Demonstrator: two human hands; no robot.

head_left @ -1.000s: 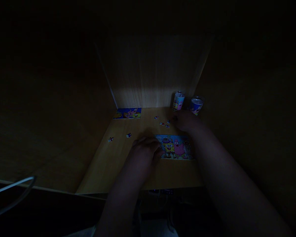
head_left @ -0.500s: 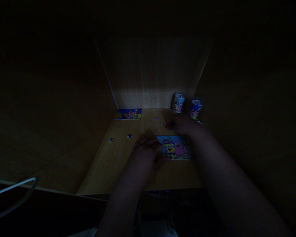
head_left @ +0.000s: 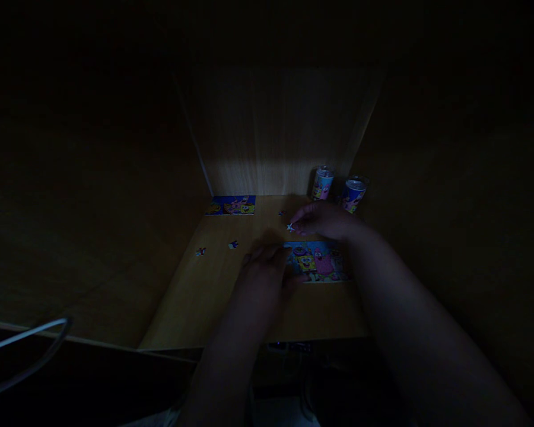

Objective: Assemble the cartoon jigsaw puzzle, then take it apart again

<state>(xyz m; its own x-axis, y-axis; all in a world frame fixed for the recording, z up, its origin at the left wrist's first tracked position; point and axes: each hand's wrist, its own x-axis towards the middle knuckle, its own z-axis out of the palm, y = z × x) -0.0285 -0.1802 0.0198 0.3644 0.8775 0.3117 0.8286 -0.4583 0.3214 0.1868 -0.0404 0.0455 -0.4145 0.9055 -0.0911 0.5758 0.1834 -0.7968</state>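
Observation:
A partly built cartoon jigsaw puzzle [head_left: 320, 261] lies on a wooden desk [head_left: 204, 296] in dim light. My left hand [head_left: 267, 270] rests at the puzzle's left edge with fingers curled, pressing on it. My right hand [head_left: 323, 219] hovers just behind the puzzle and pinches a small puzzle piece [head_left: 290, 227] at its fingertips. One loose piece [head_left: 282, 212] lies just behind that hand's fingers.
A cartoon picture card [head_left: 231, 205] lies at the back left of the desk. Two printed cans [head_left: 323, 182] [head_left: 353, 193] stand at the back right. Two loose pieces [head_left: 233, 244] [head_left: 200, 251] lie on the left. Wooden walls enclose the desk on three sides. A white cable [head_left: 22, 338] crosses the lower left.
My right hand has taken a piece from the loose pieces behind the puzzle and lifted it leftward. My left hand slid slightly right along the puzzle's edge.

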